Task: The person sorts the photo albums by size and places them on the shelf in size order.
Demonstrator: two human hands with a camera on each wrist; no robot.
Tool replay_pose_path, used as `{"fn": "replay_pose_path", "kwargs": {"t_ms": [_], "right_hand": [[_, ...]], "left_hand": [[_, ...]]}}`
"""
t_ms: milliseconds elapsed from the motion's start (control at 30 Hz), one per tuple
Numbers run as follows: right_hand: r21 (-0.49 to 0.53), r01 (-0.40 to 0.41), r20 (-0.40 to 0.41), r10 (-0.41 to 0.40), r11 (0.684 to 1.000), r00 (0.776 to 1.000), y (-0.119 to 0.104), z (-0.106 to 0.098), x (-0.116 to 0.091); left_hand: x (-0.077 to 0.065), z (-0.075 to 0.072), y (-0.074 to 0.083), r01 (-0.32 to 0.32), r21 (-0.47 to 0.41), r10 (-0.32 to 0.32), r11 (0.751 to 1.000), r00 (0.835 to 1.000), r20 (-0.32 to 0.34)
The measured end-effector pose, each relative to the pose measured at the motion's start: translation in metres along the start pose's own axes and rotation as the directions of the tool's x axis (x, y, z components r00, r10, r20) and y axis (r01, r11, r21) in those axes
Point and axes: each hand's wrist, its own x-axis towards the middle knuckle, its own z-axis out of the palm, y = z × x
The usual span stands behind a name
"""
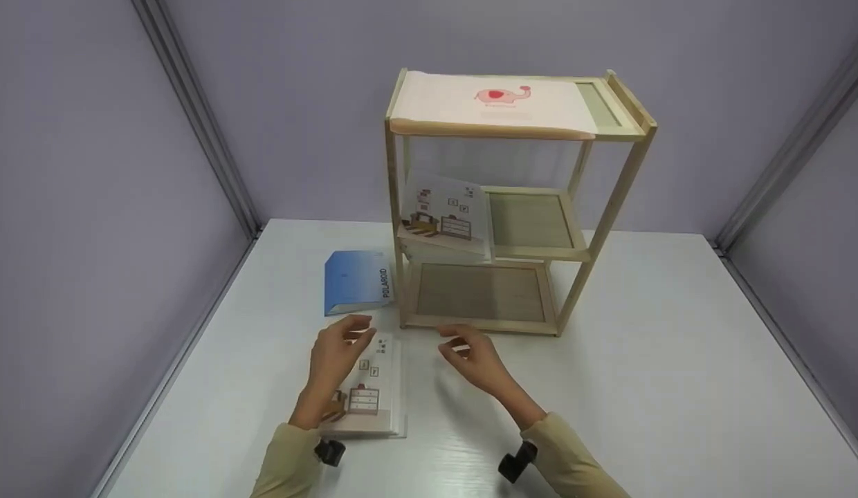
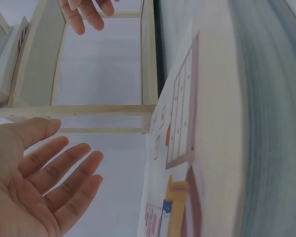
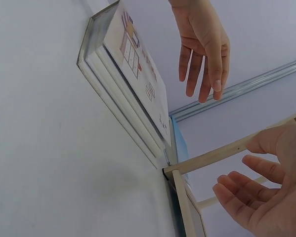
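Bk stack [image 1: 384, 423] lies flat on tabletop [image 1: 643, 346], closer to its L edge than R, in front of wooden rack [image 1: 484, 324]: white cover w/ drawn chest of drawers, yellow-brown cabinet, small framed pics, pinkish band along near edge, pale layered sides. L hand [image 1: 335, 353] is above the cover, R hand [image 1: 479, 360] off its R side nr rack's bottom front edge; both hands' fingers loosely bent, released. Similar bk [image 1: 446, 207] sits at L end of rack's mid shelf; blue POLAROID item [image 1: 353, 277] toward tabletop's back L corner.
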Motion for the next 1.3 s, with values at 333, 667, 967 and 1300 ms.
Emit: {"fn": "replay_pose_path", "kwargs": {"t_ms": [333, 667, 967, 1300], "right_hand": [[-0.004, 0.045, 0.033, -0.045, 0.999, 0.998, -0.006, 0.008, -0.005], [0.034, 0.02, 0.094, -0.023, 0.999, 0.995, -0.034, 0.007, -0.01], [0.031, -0.025, 0.167, 0.019, 0.999, 0.986, -0.025, 0.018, -0.013], [0.015, -0.039, 0.189, 0.036, 0.999, 0.981, 0.013, 0.036, -0.015]], "left_hand": [[-0.006, -0.002, -0.009, 0.022, 0.037, -0.023, 0.999, 1.0, 0.022], [-0.01, -0.004, -0.016, 0.048, 0.08, -0.05, 0.996, 0.999, 0.019], [-0.014, -0.007, -0.023, 0.093, 0.08, -0.097, 0.993, 0.994, 0.049], [-0.018, -0.014, -0.026, 0.108, 0.073, -0.111, 0.991, 0.993, 0.044]]}}
